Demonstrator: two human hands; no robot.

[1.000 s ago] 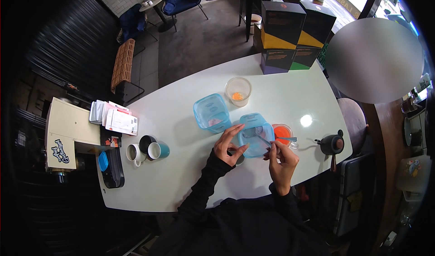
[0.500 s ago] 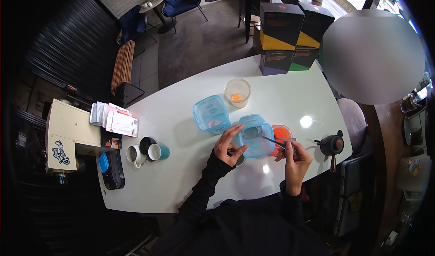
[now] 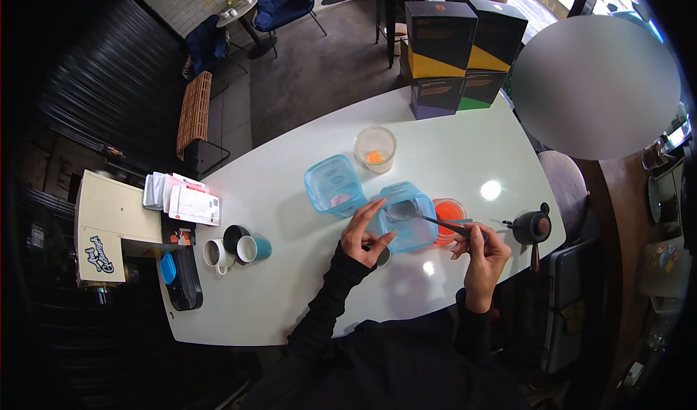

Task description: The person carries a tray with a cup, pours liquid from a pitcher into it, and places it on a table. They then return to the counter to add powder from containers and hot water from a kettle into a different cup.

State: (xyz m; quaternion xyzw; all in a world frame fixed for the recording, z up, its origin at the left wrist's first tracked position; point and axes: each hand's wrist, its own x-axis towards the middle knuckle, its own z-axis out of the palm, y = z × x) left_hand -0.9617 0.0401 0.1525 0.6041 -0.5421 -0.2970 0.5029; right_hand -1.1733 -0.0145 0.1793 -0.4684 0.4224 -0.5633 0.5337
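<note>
Hands: left hand (image 3: 363, 234) rests against the near-left side of the blue container (image 3: 411, 226), fingers spread along its wall with nothing pinched between them; right hand (image 3: 481, 252) has its grip pressed together on the handle of a spoon (image 3: 428, 218).
Spoon: bowl sits over the far rim of the blue container, handle slanting back to the right hand; whether it carries anything, I cannot tell.
Blue container: open, on the white counter (image 3: 290, 279), just in front of the person, touching the left hand.
Neighbours: second blue container (image 3: 332, 185) to the far left of the first, just beside it; orange-filled cup (image 3: 450, 214) partly hidden behind the first container and under the spoon handle; clear tub (image 3: 375, 149) with an orange bit in it farther back; small black teapot (image 3: 531, 229) near the right counter edge.
Farther off: three mugs (image 3: 236, 247) at the left, stacked boxes (image 3: 454, 47) at the far end.
Risk, spill: likely if the spoon tips, since the bowl hangs near the rim.
Risk, knock: handle passes right over the orange cup, so a low sweep could catch it.
Risk, slide: container looks light; the left hand only braces it, so a push from the spoon might shift it.
</note>
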